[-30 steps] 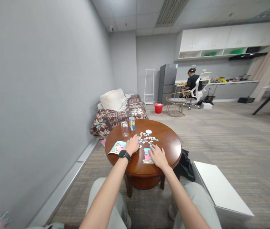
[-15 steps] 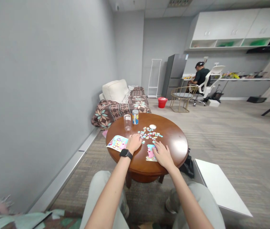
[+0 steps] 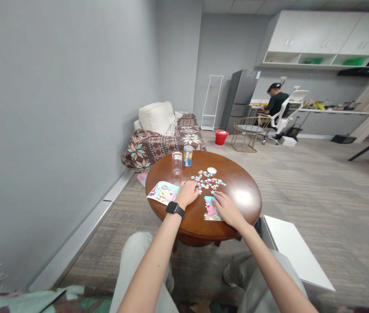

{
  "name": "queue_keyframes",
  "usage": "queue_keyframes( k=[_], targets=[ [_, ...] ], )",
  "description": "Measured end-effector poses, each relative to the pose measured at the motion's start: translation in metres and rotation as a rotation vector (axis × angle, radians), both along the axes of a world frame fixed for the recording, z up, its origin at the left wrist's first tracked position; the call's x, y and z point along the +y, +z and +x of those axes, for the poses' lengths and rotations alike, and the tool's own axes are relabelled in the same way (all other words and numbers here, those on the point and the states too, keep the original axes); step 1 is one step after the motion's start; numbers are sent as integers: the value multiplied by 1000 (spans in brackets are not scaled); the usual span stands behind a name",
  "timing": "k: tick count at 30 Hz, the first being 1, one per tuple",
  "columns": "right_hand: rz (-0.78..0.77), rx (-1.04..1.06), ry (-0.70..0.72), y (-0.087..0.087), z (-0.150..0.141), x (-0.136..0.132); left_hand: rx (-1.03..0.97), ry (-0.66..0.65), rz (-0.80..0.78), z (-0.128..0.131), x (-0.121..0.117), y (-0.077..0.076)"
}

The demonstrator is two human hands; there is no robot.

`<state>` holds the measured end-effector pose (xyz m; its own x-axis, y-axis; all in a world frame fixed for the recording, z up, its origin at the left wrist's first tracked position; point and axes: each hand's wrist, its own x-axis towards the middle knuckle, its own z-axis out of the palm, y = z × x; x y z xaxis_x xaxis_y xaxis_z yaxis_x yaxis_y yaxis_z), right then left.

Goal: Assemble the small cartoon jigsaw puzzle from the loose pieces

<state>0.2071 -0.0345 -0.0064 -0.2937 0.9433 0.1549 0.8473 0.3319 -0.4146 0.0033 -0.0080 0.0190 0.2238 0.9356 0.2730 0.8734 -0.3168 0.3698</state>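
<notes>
Seemingly partway done, the joined puzzle section (image 3: pixel 209 209) lay on the table (image 3: pixel 241 188) partly beneath the loosely spread right hand (image 3: pixel 228 210), many loose pieces (image 3: pixel 207 184) unplaced beside the left hand (image 3: pixel 187 194), whose grip was unclear.

A plain grey wall (image 3: pixel 67 108) fills the left side, above a streaked grey-brown floor (image 3: pixel 308 187). Beside it, a brown patterned blanket (image 3: pixel 161 150) drapes a low seat, under a plump white cushion (image 3: pixel 156 118). Farther back stand a thin white metal rack (image 3: pixel 208 115) and a dark grey refrigerator (image 3: pixel 240 93). White wall cabinets (image 3: pixel 314 32) hang above a long grey counter (image 3: pixel 330 124). A gold-framed round chair (image 3: pixel 248 128) stands beside a white office chair (image 3: pixel 284 115). Light gleams on the round, brown wooden table (image 3: pixel 236 171).
</notes>
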Motion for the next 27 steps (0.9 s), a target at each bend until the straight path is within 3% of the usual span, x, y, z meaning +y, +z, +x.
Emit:
queue_keyframes(
  k=[7, 12, 17, 21, 27],
  targets=[
    [183, 27, 53, 8, -17, 46, -4, -118, 69, 0, -1, 2],
    [319, 204, 133, -8, -19, 72, 10, -128, 83, -1, 0, -3],
    [310, 258, 92, -22, -15, 71, 32, -120, 67, -1, -2, -4],
    [297, 255, 17, -20, -18, 66, 58, -102, 50, 0, -3, -3],
    [278, 294, 13, -16, -21, 65, 78, -86, 30, -1, -4, 0]
  ],
)
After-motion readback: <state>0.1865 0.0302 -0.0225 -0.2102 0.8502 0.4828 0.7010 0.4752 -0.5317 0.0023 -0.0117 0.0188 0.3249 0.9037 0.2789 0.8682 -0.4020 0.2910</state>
